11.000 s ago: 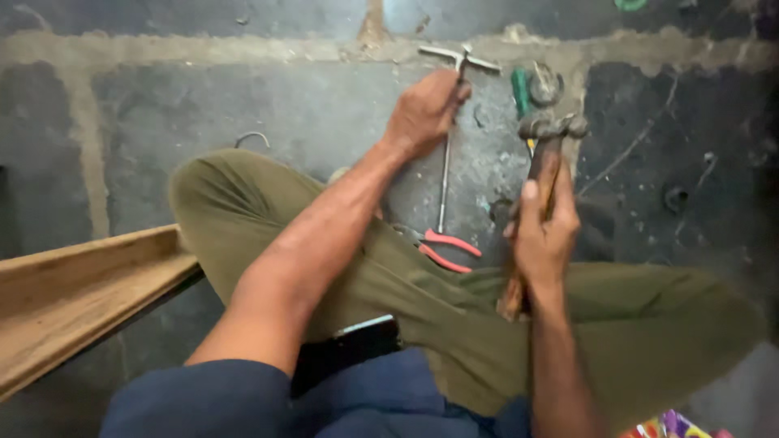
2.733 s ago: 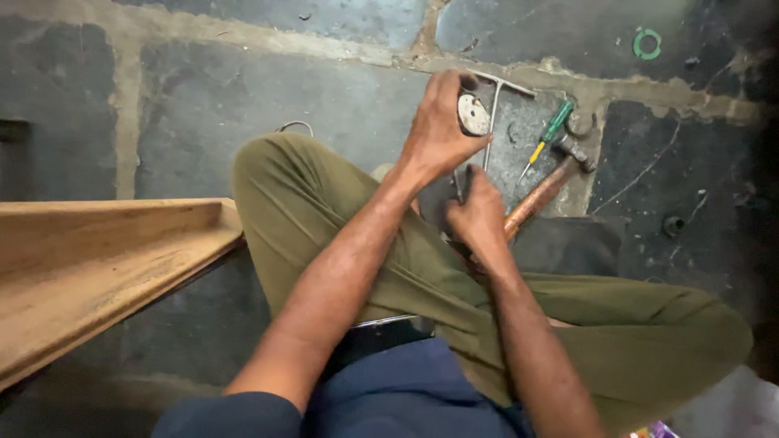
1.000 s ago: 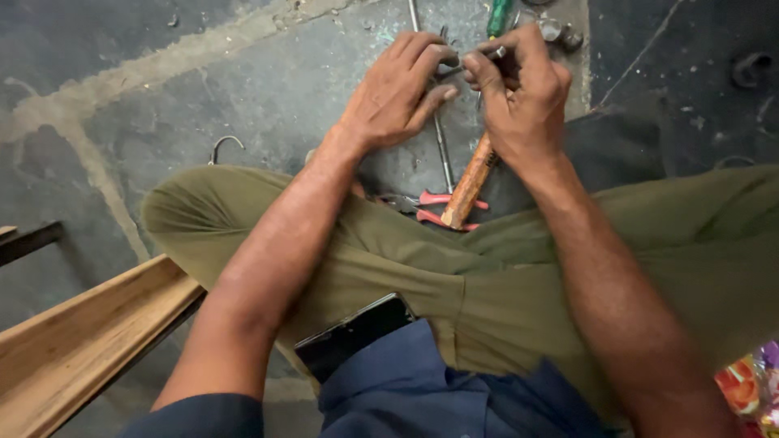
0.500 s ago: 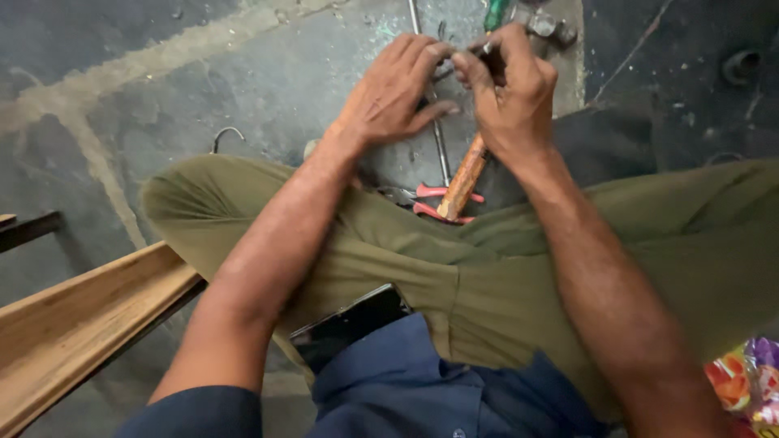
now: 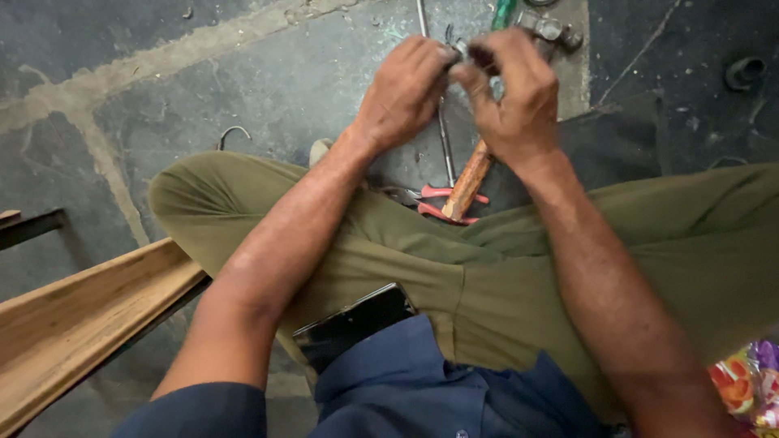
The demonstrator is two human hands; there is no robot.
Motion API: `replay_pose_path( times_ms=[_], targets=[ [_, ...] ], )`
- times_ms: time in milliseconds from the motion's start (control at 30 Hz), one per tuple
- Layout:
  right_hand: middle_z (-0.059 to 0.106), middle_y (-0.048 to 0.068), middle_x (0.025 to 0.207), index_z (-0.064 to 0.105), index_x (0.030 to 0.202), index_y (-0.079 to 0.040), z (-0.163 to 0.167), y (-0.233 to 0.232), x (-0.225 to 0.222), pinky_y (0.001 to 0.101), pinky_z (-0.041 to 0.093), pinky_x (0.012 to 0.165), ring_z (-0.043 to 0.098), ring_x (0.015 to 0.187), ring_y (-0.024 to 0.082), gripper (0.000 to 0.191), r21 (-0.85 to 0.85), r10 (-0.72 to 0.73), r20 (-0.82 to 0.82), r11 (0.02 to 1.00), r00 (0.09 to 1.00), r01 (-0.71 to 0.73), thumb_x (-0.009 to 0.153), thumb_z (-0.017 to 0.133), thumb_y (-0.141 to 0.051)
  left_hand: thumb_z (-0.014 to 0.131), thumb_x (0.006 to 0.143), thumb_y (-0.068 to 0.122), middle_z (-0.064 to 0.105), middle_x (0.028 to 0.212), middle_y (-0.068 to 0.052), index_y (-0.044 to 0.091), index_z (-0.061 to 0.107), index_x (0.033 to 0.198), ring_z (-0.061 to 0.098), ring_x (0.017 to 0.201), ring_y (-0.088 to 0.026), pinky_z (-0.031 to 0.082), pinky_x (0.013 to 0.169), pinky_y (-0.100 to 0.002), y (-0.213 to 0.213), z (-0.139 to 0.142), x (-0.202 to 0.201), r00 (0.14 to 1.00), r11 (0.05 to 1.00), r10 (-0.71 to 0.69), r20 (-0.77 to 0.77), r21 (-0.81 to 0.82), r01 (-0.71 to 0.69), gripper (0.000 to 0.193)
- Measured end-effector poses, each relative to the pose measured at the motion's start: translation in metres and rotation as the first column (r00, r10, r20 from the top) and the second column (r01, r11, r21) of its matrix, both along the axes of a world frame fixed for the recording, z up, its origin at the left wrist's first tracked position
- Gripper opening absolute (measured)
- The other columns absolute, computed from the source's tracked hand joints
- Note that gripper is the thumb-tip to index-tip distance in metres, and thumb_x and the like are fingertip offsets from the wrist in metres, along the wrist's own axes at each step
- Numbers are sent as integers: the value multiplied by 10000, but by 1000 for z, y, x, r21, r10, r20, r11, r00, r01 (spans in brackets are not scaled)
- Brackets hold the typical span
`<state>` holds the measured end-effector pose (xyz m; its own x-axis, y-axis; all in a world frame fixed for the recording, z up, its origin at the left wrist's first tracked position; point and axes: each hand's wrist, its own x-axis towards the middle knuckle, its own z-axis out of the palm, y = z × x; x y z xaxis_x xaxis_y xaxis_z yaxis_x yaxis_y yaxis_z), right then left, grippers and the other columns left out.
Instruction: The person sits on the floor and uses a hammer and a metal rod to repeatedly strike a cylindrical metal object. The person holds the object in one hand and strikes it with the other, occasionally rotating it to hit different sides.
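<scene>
At upper centre of the frame, we note the left hand (image 5: 403, 91) and right hand (image 5: 513, 93) pinched together on a small blurred part (image 5: 464, 55). A bright multicoloured package (image 5: 745, 383) lies at lower right, beside the trouser leg.

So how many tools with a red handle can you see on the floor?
1: red-handled pliers lie on the floor beside the wooden hammer handle, just beyond the legs. Part of them is hidden by the trousers, and others could be hidden under the hands.

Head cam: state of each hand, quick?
Left hand: fingers curled, pinching a small dark metal part.
Right hand: fingers closed on the same part; blurred, exact grip unclear.
</scene>
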<state>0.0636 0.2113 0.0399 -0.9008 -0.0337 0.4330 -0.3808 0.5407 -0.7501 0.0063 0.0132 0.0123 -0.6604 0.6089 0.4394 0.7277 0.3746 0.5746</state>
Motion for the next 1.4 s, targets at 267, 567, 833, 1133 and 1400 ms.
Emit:
replay_pose_path(
  times_ms=[267, 567, 833, 1133, 1400],
  targets=[
    [650, 290, 1111, 495, 1247, 46, -24, 28, -3, 546, 509, 766, 656, 941, 493, 593, 460, -339, 225, 863, 914, 207, 979, 833, -362, 679, 1017, 63, 615, 1022, -139, 26, 578, 1056, 598, 984, -353, 511, 867, -431, -3, 4, 3, 999, 1000, 27, -32, 12, -27, 114],
    [681, 361, 938, 225, 1384, 82, -55, 32, 8, 581, 505, 812, 655, 866, 555, 942, 431, -374, 443, 886, 815, 173, 921, 895, -391, 668, 1014, 62, 595, 985, -160, 19, 568, 1042, 590, 962, -370, 505, 837, -441, -4, -13, 2, 999, 999, 30, 11, 38, -30, 112],
    [731, 165, 1061, 642, 1182, 31, -62, 44, 8, 441, 579, 777, 746, 903, 334, 342, -247, -196, 558, 888, 807, 387, 926, 788, -142, 660, 1018, 75, 580, 966, -181, 16, 551, 1034, 591, 957, -391, 515, 833, -458, 0, -33, 1, 995, 994, 94, 28, 45, -95, 125],
    [614, 82, 838, 547, 1422, -90, 23, 19, 55, 297, 463, 440, 561, 538, 143, 506, -318, -36, 791, 829, 611, 460, 957, 734, -163, 645, 1024, 112, 589, 955, -155, 17, 564, 1061, 610, 946, -350, 529, 836, -430, -1, -33, 0, 995, 995, 57, -84, 91, -49, 130],
    [693, 132, 1122, 300, 1622, -67, 137, -16, 88, 277, 582, 709, 696, 799, 133, 595, -155, -129, 383, 967, 915, 201, 1140, 649, -72, 657, 1026, 130, 594, 941, -136, 31, 559, 1025, 615, 928, -330, 521, 819, -424, -3, -34, -2, 994, 996, 40, -100, 88, -31, 140]
  ],
)
